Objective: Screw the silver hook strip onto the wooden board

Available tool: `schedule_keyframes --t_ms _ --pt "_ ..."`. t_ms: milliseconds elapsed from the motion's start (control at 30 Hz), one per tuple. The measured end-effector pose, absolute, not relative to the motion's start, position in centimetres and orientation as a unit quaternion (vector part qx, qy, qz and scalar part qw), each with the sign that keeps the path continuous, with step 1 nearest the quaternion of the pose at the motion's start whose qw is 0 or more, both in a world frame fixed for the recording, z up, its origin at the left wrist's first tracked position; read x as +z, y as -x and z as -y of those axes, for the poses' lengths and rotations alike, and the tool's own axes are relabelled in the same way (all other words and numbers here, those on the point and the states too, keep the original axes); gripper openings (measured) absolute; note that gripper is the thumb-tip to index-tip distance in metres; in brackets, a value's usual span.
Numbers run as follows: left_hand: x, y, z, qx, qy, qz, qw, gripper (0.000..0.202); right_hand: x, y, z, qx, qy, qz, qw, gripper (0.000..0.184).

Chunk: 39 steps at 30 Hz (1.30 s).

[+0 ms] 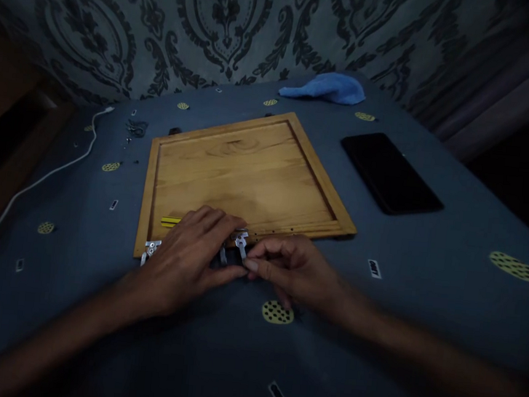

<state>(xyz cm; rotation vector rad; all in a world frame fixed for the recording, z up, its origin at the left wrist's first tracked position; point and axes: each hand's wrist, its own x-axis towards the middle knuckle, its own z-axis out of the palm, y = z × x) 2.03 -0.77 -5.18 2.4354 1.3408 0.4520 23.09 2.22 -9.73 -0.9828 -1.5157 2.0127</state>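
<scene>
A wooden cabinet door (229, 177) with a raised frame lies flat on the blue patterned cloth. At its near edge sits a metal hinge (241, 244), its arm sticking out toward me. My left hand (189, 260) curls over that edge, with fingers on top and thumb below, around the hinge. My right hand (295, 269) pinches the end of the hinge arm between thumb and fingertips. A second metal hinge (151, 248) is fixed at the door's near left corner. From beneath my left fingers pokes a yellow and black striped stick (170, 222); its rest is mostly hidden.
To the right lies a black tablet-like slab (391, 172). A crumpled blue cloth (325, 87) is at the back. Small metal parts (136, 128) lie at the back left, beside a white cable (49, 173). Several small dark holes mark the door's near edge.
</scene>
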Motion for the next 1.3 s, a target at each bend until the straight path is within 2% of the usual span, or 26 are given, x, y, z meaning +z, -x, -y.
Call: schedule_keyframes --t_ms 400,900,1033,1167,1233,1300 --pt "-5.5 -2.0 0.7 0.167 -0.856 -0.466 0.148 0.046 -9.5 -23.0 -2.3 0.729 0.360 0.539 0.219 0.025" --pt "-5.2 -2.3 0.8 0.158 -0.846 -0.487 0.149 0.043 -10.0 -23.2 -2.3 0.681 0.350 0.604 0.220 0.025" --pt "-5.2 -2.3 0.9 0.154 -0.845 -0.492 0.144 0.045 -10.2 -23.4 -2.0 0.565 0.345 0.703 0.259 0.027" --pt "-5.3 -2.3 0.9 0.148 -0.840 -0.499 0.150 0.046 -10.3 -24.1 -1.7 0.310 0.295 0.836 0.343 0.019" --pt "-5.3 -2.2 0.9 0.148 -0.838 -0.504 0.149 0.048 -10.4 -24.5 -1.6 0.213 0.266 0.874 0.346 0.020" --pt "-5.3 -2.2 0.9 0.148 -0.833 -0.511 0.149 0.049 -10.4 -24.7 -1.5 0.174 0.246 0.892 0.337 0.021"
